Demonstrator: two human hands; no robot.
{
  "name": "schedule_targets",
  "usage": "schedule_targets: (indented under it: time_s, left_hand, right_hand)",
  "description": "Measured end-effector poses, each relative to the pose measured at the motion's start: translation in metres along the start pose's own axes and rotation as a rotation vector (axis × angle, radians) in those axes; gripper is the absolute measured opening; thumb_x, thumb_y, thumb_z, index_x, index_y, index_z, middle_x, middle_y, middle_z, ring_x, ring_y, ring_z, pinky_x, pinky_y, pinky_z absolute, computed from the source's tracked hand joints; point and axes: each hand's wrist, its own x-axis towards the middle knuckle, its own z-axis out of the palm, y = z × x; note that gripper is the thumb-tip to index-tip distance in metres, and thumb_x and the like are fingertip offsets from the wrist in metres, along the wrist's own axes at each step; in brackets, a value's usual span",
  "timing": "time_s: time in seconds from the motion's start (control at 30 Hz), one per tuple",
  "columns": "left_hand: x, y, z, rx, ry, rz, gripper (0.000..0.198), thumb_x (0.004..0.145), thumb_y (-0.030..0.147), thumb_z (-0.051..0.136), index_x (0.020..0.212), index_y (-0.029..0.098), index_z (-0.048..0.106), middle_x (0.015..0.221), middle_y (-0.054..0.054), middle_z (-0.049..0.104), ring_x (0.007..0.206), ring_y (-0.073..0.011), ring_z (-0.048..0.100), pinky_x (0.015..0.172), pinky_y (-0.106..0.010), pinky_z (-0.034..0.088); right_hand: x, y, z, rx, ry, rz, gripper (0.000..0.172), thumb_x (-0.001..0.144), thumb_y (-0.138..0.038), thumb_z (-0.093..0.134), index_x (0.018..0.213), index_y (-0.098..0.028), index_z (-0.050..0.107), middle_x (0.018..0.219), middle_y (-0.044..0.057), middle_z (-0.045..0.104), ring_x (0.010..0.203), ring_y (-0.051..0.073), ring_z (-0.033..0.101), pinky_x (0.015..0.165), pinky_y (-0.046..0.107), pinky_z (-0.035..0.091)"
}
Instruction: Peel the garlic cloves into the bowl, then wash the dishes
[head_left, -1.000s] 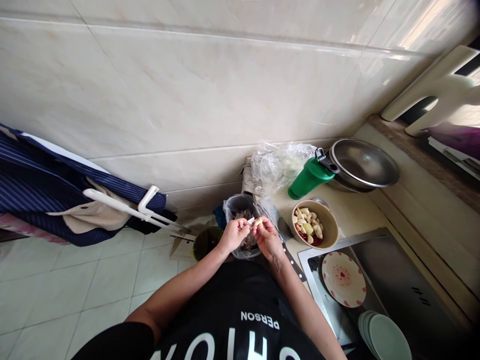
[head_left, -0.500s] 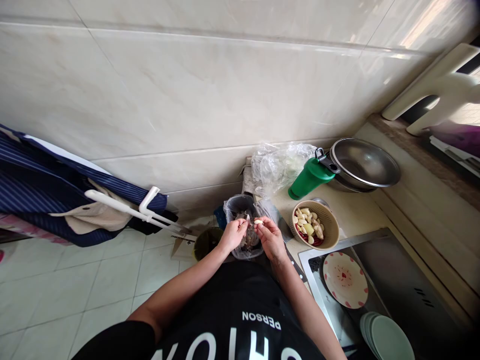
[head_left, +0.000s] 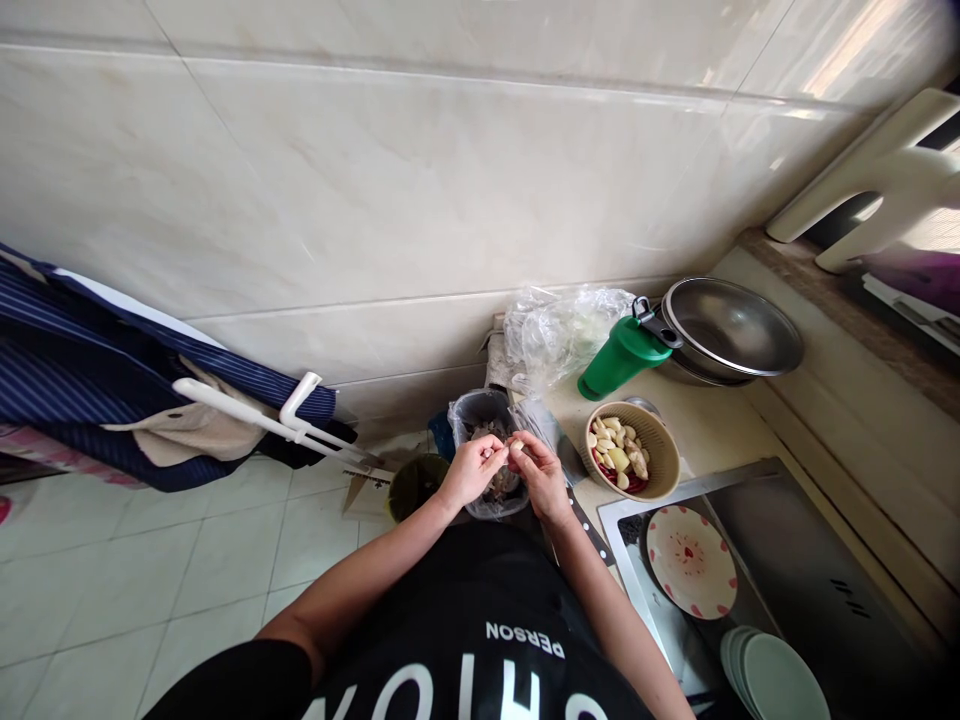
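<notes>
A pale garlic clove (head_left: 517, 446) is pinched between the thumb and fingertips of my right hand (head_left: 541, 474). My left hand (head_left: 472, 470) is closed too, its fingertips meeting the right ones at the clove; a tiny pale bit shows at its fingers, too small to name. Both hands hover over a bin (head_left: 480, 404) lined with a clear plastic bag, with scraps inside. To the right of my hands, a beige basket (head_left: 664, 455) on the counter holds several peeled garlic cloves (head_left: 616, 440) and, below them, some red pieces, perhaps chillies.
Behind the basket stand a green shaker bottle (head_left: 619, 358), a crumpled clear plastic bag (head_left: 551, 325) and metal bowls (head_left: 735, 325). A patterned plate (head_left: 690, 560) and stacked pale green plates (head_left: 784, 680) lie in the sink at right. A white rail (head_left: 232, 407) with cloths juts in from the left.
My hands have come together: the left fingertips have moved right to the clove in my right hand. The pale bit that stuck up from my left fingers is now mostly hidden.
</notes>
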Motion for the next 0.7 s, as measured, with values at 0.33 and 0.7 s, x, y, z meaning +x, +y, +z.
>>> schedule_targets:
  time_s: [0.33,0.7]
  left_hand:
    - [-0.001,0.003,-0.004,0.198,-0.033,0.108,0.031,0.087,0.039,0.044,0.073,0.015,0.059,0.053,0.004,0.045,0.049,-0.0077,0.035,0.049,-0.020,0.026]
    - [-0.003,0.004,-0.006,0.376,-0.068,0.203,0.026,0.090,0.027,0.038,0.071,0.017,0.054,0.062,0.001,0.052,0.059,-0.0112,0.046,0.057,-0.021,0.032]
  right_hand:
    - [0.003,0.006,-0.009,-0.305,-0.015,-0.139,0.028,0.071,-0.034,0.067,0.095,-0.020,0.066,0.082,0.004,0.068,0.075,0.018,0.063,0.072,0.031,0.052]
    - [-0.001,-0.010,-0.009,-0.678,-0.016,-0.335,0.017,0.074,-0.027,0.061,0.087,-0.020,0.070,0.081,0.005,0.070,0.071,0.018,0.063,0.068,0.029,0.051]
